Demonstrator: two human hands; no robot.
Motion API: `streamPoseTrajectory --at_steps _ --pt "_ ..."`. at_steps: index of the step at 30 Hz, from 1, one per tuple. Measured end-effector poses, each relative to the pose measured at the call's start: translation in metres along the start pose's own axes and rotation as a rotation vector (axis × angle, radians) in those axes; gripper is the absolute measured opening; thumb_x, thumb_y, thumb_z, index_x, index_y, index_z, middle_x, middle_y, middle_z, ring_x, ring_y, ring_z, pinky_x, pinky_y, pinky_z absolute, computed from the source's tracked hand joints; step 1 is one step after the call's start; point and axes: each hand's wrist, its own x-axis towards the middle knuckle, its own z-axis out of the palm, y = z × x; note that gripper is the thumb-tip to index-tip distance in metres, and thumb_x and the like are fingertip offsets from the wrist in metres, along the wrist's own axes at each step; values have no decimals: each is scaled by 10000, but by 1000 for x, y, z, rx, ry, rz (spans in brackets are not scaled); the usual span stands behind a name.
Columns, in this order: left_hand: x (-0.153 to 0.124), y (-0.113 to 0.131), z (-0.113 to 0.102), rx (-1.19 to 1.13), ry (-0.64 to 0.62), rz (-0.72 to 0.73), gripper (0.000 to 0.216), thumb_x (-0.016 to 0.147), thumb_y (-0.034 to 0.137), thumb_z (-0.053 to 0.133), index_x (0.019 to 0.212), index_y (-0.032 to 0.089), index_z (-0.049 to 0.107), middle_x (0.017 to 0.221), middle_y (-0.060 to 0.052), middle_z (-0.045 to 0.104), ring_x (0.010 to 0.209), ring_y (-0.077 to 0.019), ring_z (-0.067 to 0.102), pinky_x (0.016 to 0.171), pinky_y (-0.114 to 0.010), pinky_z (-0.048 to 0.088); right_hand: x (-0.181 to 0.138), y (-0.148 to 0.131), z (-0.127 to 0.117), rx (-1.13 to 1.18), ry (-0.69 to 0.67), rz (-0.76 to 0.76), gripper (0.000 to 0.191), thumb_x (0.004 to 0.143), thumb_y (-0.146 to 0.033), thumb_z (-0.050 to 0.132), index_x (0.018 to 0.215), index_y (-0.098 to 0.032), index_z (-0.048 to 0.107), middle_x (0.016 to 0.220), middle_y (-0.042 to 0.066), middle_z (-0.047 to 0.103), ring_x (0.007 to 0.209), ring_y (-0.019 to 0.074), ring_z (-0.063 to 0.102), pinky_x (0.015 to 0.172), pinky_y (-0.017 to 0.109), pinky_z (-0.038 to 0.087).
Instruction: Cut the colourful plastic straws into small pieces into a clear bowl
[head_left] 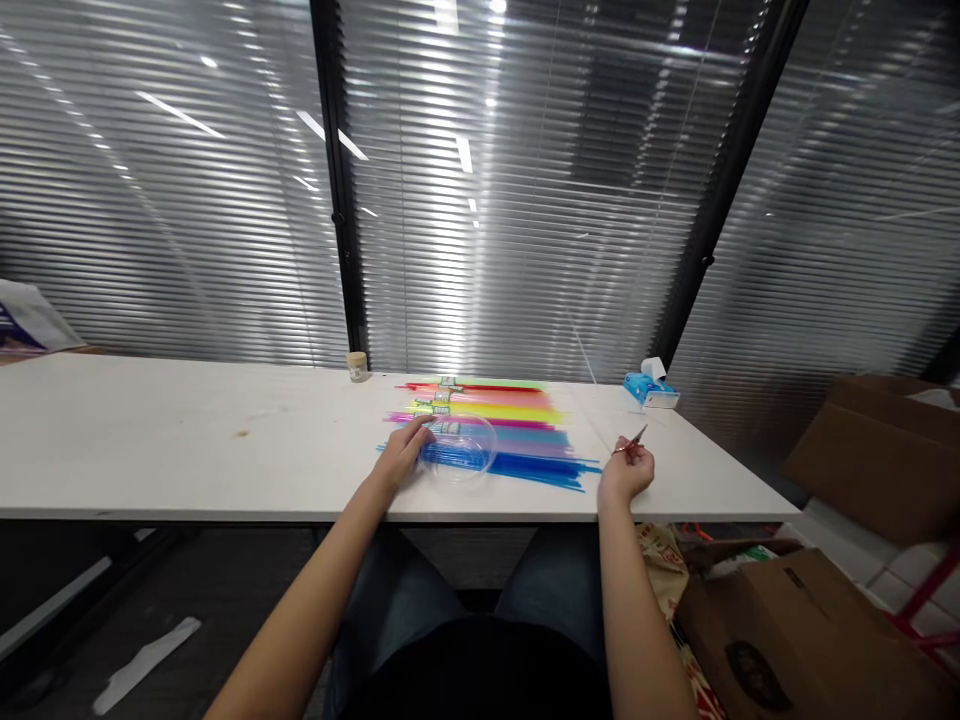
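My left hand [403,455] is closed on the rim of a clear round plastic bowl [469,460], tilted over the sticks near the table's front edge. Through its wall show bundles of long thin coloured sticks. Nearest me lie the dark blue sticks [536,467]; behind them are light blue sticks [525,438], then yellow sticks [510,411] and red sticks [495,388]. Several bundles carry paper labels at their left ends. Right of the sticks, my right hand [628,474] is wrapped round small scissors [636,440], blades pointing up and right.
The white table [187,440] runs along a wall of glass and blinds. A small lidded jar [358,367] stands at the back, and a blue tissue pack [651,386] at the back right. Cardboard boxes [810,630] crowd the floor at right.
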Motion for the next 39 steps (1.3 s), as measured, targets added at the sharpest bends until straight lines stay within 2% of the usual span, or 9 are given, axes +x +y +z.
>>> streamPoseTrajectory --at_steps 9,15,20,26,29,34,39 --pt "1 -5 0 2 -14 36 665 988 645 380 1339 145 643 941 -96 772 1005 -300 702 988 -440 489 0 2 2 119 23 9 277 869 -443 682 850 -246 489 878 77 698 984 290 737 868 410 617" --pt "0 -9 -2 -27 -29 103 817 896 777 460 1399 149 608 1061 -130 751 1020 -317 695 936 -432 521 2 3 3 140 20 3 331 867 -508 688 868 -245 487 870 75 696 993 302 741 879 429 617" --pt "0 -2 -5 -22 -59 183 940 714 883 620 1354 196 678 1326 -173 697 1196 -395 639 1061 -501 473 2 3 2 159 8 6 342 861 -507 704 860 -245 484 868 72 698 1000 299 740 882 425 619" --pt "-1 4 -6 41 -102 232 942 689 930 599 1300 228 738 1334 -162 701 1255 -424 600 1142 -556 397 0 0 1 171 18 24 312 846 -455 727 862 -237 503 887 80 708 1002 298 739 918 442 607" --pt "-2 6 -5 75 -112 229 962 668 967 564 1244 223 763 1310 -169 701 1277 -428 586 1129 -537 413 1 0 2 164 17 25 323 845 -461 735 856 -242 499 880 75 710 999 297 738 925 454 604" --pt "2 13 7 137 -120 265 870 751 929 513 1173 211 768 1265 -171 709 1232 -415 619 1097 -522 435 0 0 2 156 -10 -3 356 851 -517 723 849 -246 491 868 69 701 982 292 738 883 428 613" --pt "10 25 33 205 -106 255 691 841 784 567 1192 218 747 1296 -162 700 1285 -411 591 1107 -529 421 -2 1 2 174 -42 -27 372 837 -539 722 845 -251 487 855 59 694 968 281 735 861 399 611"
